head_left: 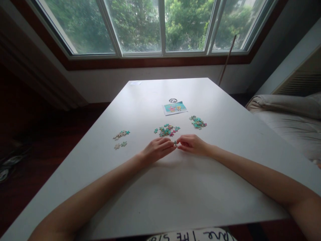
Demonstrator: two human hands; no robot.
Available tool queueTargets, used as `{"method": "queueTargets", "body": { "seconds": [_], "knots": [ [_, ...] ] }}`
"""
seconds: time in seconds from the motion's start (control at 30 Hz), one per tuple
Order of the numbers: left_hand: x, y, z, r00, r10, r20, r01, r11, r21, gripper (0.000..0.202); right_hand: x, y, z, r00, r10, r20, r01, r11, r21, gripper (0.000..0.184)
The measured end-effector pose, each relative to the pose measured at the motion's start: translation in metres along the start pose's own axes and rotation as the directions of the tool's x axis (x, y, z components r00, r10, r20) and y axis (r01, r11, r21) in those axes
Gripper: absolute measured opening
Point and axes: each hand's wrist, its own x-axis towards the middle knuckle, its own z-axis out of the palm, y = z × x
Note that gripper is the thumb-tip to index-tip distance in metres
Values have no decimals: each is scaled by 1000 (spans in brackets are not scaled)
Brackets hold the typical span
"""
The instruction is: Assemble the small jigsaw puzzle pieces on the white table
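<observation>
My left hand (159,148) and my right hand (193,145) meet over the middle of the white table (150,201). Between their fingertips is a small jigsaw puzzle piece (175,143), partly hidden by the fingers. Both hands are closed in a pinch on it. Just beyond them lies a loose heap of puzzle pieces (166,130) in green, pink and yellow. A second heap of mostly teal pieces (198,123) sits farther right. To the left are a short row of pieces (121,134), mostly beige, and two separate pieces, one beige (117,146) and one greenish (124,144).
A picture card (175,108) with cartoon figures lies behind the heaps, with a dark ring-shaped item (173,100) past it. A pale paper (135,83) rests at the far left corner. A window (163,30) faces me; a couch (288,117) stands right.
</observation>
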Motion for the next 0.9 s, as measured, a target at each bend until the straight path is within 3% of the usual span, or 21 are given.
{"method": "queueTargets", "body": {
  "seconds": [0.17,0.3,0.4,0.57,0.9],
  "knots": [
    [2,-4,0,1000,1,4,-1,999,-47,3,-1,2,1,999,-25,-39,27,998,59,24],
    [1,-3,2,1000,-25,12,25,997,-68,6,1,1,4,997,50,-53,-42,989,142,26],
    [-2,-3,4,998,-46,44,49,996,-77,8,3,1,7,987,162,-11,-155,959,238,29],
    [-4,-4,7,992,-81,97,89,993,-82,8,5,2,10,945,311,98,-321,837,444,34],
    [-5,-2,8,990,-138,40,140,988,-62,8,8,-5,7,917,372,145,-390,757,524,38]
  ]
}}
